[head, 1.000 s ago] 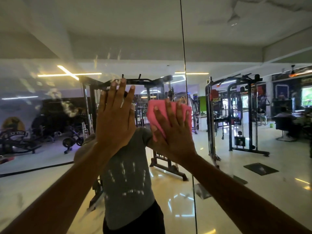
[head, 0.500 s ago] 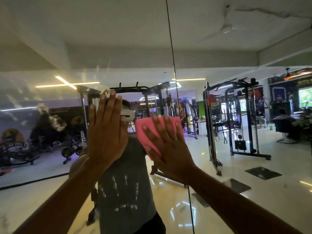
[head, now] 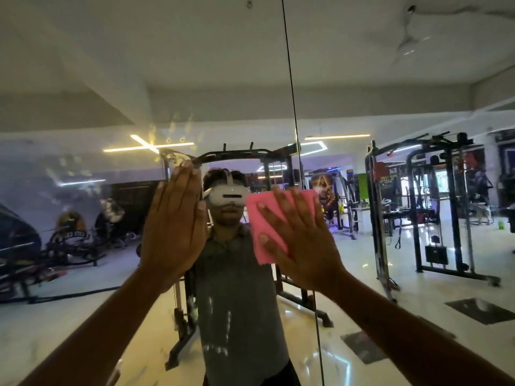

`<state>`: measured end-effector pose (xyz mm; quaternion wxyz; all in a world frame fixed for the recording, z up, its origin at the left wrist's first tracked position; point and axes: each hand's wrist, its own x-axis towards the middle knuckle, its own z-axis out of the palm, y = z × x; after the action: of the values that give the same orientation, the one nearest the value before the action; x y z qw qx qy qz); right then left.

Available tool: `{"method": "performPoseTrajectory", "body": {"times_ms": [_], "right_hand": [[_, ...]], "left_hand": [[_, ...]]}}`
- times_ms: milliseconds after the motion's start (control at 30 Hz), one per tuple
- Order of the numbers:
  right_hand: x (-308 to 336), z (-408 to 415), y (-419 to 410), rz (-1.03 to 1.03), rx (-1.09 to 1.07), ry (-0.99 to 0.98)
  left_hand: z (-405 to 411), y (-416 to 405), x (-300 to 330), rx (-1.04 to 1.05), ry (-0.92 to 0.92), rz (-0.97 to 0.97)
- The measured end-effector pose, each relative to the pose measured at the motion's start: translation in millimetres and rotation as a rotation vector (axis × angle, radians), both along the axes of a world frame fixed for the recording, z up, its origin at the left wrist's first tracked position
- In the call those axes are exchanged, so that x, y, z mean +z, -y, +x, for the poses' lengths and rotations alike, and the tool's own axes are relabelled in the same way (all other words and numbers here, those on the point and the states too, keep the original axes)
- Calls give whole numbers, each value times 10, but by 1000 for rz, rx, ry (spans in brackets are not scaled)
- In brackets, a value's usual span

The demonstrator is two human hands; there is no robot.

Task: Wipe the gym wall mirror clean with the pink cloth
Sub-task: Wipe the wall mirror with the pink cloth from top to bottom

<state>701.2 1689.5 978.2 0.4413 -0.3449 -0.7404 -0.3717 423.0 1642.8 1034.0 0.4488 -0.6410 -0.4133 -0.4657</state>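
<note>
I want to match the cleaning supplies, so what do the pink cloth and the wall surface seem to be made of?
The pink cloth looks like soft matte fabric, perhaps microfibre: it lies flat and limp under the right hand. The mirror looks like glossy glass panels: sharp reflections, smudged handprints, and a thin dark seam running between panels.

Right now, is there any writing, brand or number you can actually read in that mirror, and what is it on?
None can be read for certain.
Wall logo, reflected at left: mirrored letters, too blurred.
Red sign on the cable machine: print too small.
Poster behind the pink cloth: a picture, no clear words.
Headset, right hand, left hand: no lettering visible.
</note>
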Motion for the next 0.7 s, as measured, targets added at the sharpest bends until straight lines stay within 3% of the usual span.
{"method": "performPoseTrajectory", "body": {"times_ms": [167,233,300,367,467,533,633,700], "right_hand": [[1097,-300,-123,22,-112,-336],[1040,-627,-25,38,-97,-242],[582,-678,32,41,-30,-57],[181,-476,59,21,14,6],[530,-285,-30,-34,-3,-217],[1082,-465,-48,-32,-39,-362],[1347,-995,81,29,-65,-272],[1044,-1124,146,61,-43,-105]], "left_hand": [[-19,-13,1,-43,12,9],[-53,-3,5,6,17,40],[-130,17,47,156,-38,95],[-234,24,133,243,-78,84],[-302,9,188,284,-93,37],[-309,36,219,181,-69,26],[-456,130,348,-13,-17,23],[-650,181,478,63,-23,45]]}}
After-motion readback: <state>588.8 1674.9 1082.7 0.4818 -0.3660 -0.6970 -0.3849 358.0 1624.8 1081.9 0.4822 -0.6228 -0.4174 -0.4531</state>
